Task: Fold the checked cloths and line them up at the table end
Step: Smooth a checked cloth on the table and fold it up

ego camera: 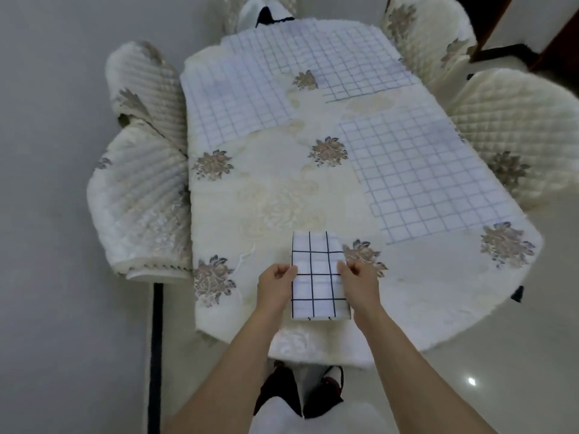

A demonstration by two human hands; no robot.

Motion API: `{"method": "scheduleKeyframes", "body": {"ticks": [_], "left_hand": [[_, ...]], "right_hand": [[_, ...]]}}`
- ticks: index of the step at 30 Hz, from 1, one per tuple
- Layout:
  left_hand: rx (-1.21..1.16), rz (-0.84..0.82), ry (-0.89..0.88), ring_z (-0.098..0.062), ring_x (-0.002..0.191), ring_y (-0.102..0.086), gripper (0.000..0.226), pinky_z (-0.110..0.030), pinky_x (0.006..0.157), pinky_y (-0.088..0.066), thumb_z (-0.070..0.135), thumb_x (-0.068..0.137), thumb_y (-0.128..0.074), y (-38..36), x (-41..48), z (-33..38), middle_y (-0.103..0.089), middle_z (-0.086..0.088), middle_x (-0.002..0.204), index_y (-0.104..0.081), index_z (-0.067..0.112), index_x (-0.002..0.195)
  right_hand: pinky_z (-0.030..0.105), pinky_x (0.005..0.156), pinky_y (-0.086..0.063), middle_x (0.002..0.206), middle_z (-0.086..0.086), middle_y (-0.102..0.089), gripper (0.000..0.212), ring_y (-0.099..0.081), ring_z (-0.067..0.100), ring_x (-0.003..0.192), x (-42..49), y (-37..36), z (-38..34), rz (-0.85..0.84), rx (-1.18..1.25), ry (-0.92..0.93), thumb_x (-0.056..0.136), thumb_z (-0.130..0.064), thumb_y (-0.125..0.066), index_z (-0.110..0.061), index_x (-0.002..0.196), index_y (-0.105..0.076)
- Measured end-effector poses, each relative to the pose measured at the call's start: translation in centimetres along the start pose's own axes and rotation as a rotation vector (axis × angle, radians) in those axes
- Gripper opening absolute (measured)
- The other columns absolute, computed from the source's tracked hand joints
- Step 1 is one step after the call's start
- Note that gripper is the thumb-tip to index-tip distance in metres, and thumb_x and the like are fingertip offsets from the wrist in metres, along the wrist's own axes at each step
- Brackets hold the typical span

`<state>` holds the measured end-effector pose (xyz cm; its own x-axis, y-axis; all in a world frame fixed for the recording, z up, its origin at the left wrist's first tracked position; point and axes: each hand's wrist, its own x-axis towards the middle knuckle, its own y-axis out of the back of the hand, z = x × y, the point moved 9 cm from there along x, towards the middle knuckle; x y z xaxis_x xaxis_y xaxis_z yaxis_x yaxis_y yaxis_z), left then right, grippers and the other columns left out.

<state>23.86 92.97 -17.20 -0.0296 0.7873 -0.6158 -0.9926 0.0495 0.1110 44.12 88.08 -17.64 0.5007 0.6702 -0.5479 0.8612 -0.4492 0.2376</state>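
Our left hand [277, 278] pinches the left edge of the folded cloth [316, 275], which lies between our hands at the near end of the desk [266, 198]. Our right hand [355, 272] pinches its right edge. Three unfolded checked cloths [432, 180] lie spread farther back.
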Motion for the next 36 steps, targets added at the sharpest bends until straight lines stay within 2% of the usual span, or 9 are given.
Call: {"method": "scheduleKeyframes", "body": {"ticks": [5,9,11,14,19,24,27,30,36], "left_hand": [[-0.090,0.169,0.045,-0.010,0.070,-0.057,0.012,-0.022,0.060,-0.044,0.018,0.098,-0.060,5.2,-2.6,-3.5,-0.064,0.002,0.081,-0.063,0.011,0.089],[-0.112,0.263,0.054,-0.015,0.078,-0.061,0.011,-0.030,0.071,-0.048,0.019,0.096,-0.063,8.5,-2.9,-5.1,-0.067,-0.003,0.088,-0.065,0.012,0.088],[-0.115,0.300,0.044,-0.017,0.078,-0.061,0.011,-0.035,0.072,-0.051,0.018,0.095,-0.064,9.8,-2.9,-5.3,-0.068,-0.004,0.088,-0.065,0.013,0.085],[-0.128,0.322,0.037,-0.020,0.081,-0.062,0.013,-0.046,0.084,-0.054,0.017,0.093,-0.066,11.3,-2.3,-5.5,-0.069,-0.003,0.086,-0.065,0.016,0.081],[-0.163,0.349,0.021,-0.019,0.082,-0.062,0.011,-0.044,0.088,-0.053,0.015,0.093,-0.067,14.3,0.0,-5.2,-0.068,-0.002,0.084,-0.065,0.015,0.082],[-0.181,0.340,0.031,-0.019,0.082,-0.061,0.009,-0.042,0.083,-0.053,0.014,0.094,-0.066,16.4,3.5,-4.6,-0.067,-0.004,0.088,-0.064,0.014,0.084],[-0.112,0.323,0.012,-0.018,0.080,-0.057,0.012,-0.034,0.074,-0.047,0.016,0.094,-0.065,16.8,5.4,-3.9,-0.065,-0.003,0.086,-0.063,0.015,0.082],[-0.008,0.327,0.003,-0.016,0.081,-0.059,0.014,-0.030,0.076,-0.047,0.019,0.093,-0.065,17.2,6.8,-3.2,-0.067,-0.002,0.087,-0.062,0.016,0.080],[0.163,0.355,-0.065,-0.010,0.073,-0.055,0.010,-0.021,0.062,-0.042,0.018,0.094,-0.064,18.0,8.6,-0.8,-0.062,0.004,0.079,-0.062,0.013,0.086]], "right_hand": [[0.030,0.060,-0.037,0.067,0.006,-0.049,0.031,-0.044,0.018,0.064,-2.1,-4.7,1.5,-0.176,-0.107,0.015,0.099,-0.023,-0.054,-0.013,0.070,-0.049],[0.032,0.061,-0.043,0.073,0.008,-0.059,0.029,-0.051,0.019,0.066,-3.0,-7.7,2.3,-0.242,-0.166,0.009,0.098,-0.026,-0.055,-0.004,0.079,-0.060],[0.032,0.063,-0.044,0.074,0.006,-0.062,0.028,-0.054,0.019,0.068,-3.2,-8.9,2.2,-0.258,-0.187,0.027,0.097,-0.025,-0.056,-0.006,0.078,-0.061],[0.035,0.067,-0.048,0.075,0.004,-0.065,0.025,-0.056,0.019,0.070,-3.1,-10.8,1.7,-0.256,-0.208,0.058,0.096,-0.024,-0.057,-0.011,0.075,-0.063],[0.039,0.074,-0.050,0.078,0.000,-0.067,0.023,-0.058,0.016,0.073,-2.8,-14.5,1.1,-0.254,-0.205,0.061,0.096,-0.026,-0.057,-0.018,0.076,-0.063],[0.029,0.068,-0.042,0.078,-0.003,-0.064,0.022,-0.056,0.014,0.072,-1.4,-18.0,-0.4,-0.243,-0.249,0.096,0.098,-0.028,-0.055,-0.018,0.079,-0.062],[0.027,0.067,-0.041,0.083,-0.004,-0.066,0.021,-0.057,0.012,0.076,-0.1,-18.9,-1.2,-0.203,-0.327,0.130,0.098,-0.029,-0.054,-0.014,0.090,-0.066],[0.021,0.058,-0.036,0.079,-0.007,-0.063,0.021,-0.055,0.009,0.073,0.8,-19.4,-1.9,-0.173,-0.430,0.166,0.098,-0.030,-0.054,-0.014,0.090,-0.065],[0.033,0.070,-0.049,0.081,-0.003,-0.067,0.024,-0.062,0.019,0.082,2.0,-20.5,-2.4,-0.122,-0.569,0.170,0.096,-0.035,-0.054,-0.017,0.086,-0.066]]}}
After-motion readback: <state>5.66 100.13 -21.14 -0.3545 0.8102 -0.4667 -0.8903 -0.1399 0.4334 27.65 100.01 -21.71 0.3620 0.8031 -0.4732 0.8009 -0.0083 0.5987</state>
